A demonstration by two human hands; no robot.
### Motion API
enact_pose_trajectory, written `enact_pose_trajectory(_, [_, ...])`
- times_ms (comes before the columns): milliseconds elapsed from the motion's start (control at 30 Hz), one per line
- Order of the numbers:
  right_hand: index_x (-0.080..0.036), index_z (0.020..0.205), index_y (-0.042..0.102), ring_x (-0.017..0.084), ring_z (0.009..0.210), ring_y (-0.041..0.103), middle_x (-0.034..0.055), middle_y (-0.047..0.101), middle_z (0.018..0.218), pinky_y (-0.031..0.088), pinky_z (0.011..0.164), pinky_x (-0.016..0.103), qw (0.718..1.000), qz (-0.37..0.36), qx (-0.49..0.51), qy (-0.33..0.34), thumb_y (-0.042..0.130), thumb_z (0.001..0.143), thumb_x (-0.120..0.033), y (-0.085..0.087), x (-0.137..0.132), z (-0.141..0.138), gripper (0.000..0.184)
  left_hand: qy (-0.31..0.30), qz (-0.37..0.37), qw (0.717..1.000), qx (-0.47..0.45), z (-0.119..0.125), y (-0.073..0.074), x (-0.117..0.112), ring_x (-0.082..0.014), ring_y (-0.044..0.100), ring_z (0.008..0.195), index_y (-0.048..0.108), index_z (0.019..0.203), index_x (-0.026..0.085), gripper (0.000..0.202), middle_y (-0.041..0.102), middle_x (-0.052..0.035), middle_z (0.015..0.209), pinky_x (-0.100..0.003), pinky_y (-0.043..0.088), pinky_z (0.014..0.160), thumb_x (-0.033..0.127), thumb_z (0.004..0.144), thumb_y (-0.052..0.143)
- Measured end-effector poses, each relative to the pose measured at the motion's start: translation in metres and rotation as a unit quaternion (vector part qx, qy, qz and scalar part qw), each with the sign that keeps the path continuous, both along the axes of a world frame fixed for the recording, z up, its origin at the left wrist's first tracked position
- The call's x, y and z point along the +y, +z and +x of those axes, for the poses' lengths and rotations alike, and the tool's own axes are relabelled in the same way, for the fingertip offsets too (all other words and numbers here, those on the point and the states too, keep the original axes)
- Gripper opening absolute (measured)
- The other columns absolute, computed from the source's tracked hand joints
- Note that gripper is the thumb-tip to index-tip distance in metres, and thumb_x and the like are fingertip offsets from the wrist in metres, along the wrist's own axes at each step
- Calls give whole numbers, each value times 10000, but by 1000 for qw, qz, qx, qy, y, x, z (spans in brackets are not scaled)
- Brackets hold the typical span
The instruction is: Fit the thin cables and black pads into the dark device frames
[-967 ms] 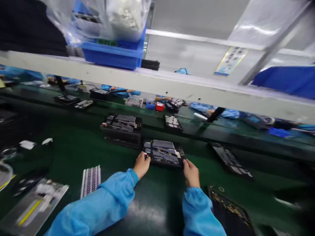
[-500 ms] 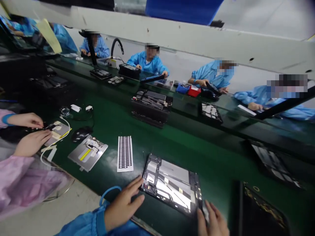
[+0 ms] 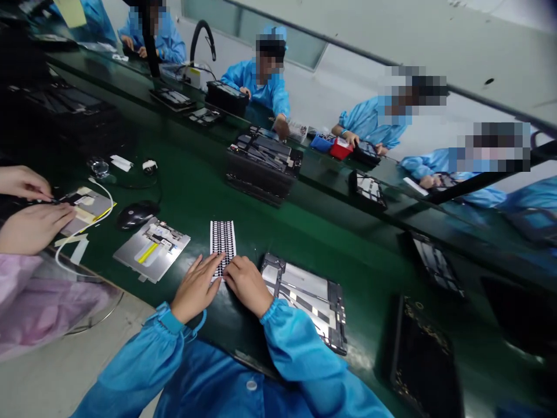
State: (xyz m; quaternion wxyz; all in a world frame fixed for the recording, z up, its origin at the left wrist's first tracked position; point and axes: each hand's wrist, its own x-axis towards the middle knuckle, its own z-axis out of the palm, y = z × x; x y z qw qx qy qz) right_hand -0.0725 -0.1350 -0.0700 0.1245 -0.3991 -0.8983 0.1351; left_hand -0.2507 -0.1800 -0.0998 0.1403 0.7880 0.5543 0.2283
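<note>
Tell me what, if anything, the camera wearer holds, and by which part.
The left hand rests open on the patterned white sheet; the right hand is at its lower right edge, but whether it grips cannot be told.

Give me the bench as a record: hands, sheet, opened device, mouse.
left hand: fingers over the near part of the patterned sheet
right hand: fingertips at the sheet's near right corner
sheet: white, dark marks, lying on the green bench
opened device: right of the sheet, partly behind the right sleeve
mouse: black, beside the silver panel
</note>
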Motion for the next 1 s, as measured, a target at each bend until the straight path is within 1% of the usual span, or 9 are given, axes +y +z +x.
enact_pose_trajectory(167, [-152,935,648,250,928,530,112,623,989,465,842,389,1000,-12,-24,-4,558,973,-135,-9,5,-12,98,-7,12,1000,27,-1,-1,3,-226,441,1444,222,1594,225,597,481,-89,1549,-505,311,1222,242,1018,378])
enact_pose_trajectory(267, [-177,948,613,231,927,537,85,618,995,461,835,373,999,-34,0,-4,542,986,-165,4,10,-4,82,-11,16,999,35,-2,-4,7,-234,437,1446,249,1583,210,578,483,-93,1547,-505,306,1221,263,1019,367])
enact_pose_trajectory(333, [-203,956,573,199,912,544,45,593,960,460,836,341,991,-57,120,-26,497,1015,-203,23,10,20,96,-18,12,999,36,-3,-5,11,-245,433,1448,262,1578,207,570,485,-96,1546,-515,305,1218,290,1024,365])
enact_pose_trajectory(433, [-227,943,526,177,910,541,18,540,930,447,837,318,934,-57,331,-124,442,1041,-229,54,-7,79,129,-27,24,999,23,-3,1,12,-267,382,1478,294,1564,218,546,453,-100,1568,-538,294,1216,332,1036,374])
enact_pose_trajectory(500, [-233,936,529,178,915,534,15,518,928,439,841,323,917,-35,348,-192,464,1033,-225,64,-32,121,117,-10,57,998,5,1,11,7,-290,327,1505,390,1512,240,493,427,-99,1585,-570,251,1227,350,1033,417])
enact_pose_trajectory(600, [-237,968,564,192,947,553,32,538,966,457,852,339,933,-20,267,-239,509,1007,-188,55,-79,159,84,7,105,994,-31,18,30,-12,-305,398,1463,574,1331,279,342,567,-75,1469,-601,195,1240,348,999,535])
enact_pose_trajectory(733, [-234,1055,593,214,1020,593,78,598,1071,508,875,365,951,-15,179,-252,535,991,-152,24,-126,159,119,-112,94,987,-61,65,44,-37,-258,567,1315,645,1200,289,229,722,-12,1231,-552,201,1248,270,980,585])
enact_pose_trajectory(867, [-227,1083,596,215,1022,608,93,625,1085,531,868,375,951,19,162,-263,522,999,-126,10,-133,141,151,-175,61,979,-82,116,34,-37,-226,582,1294,613,1215,227,235,707,-36,1254,-486,269,1223,208,985,573])
enact_pose_trajectory(1000, [-209,1087,595,221,1032,608,103,644,1089,529,875,381,958,35,140,-249,518,1010,-136,3,-123,134,131,-164,45,980,-106,135,17,-26,-212,634,1205,581,1219,198,241,722,-56,1190,-419,422,1104,206,978,582])
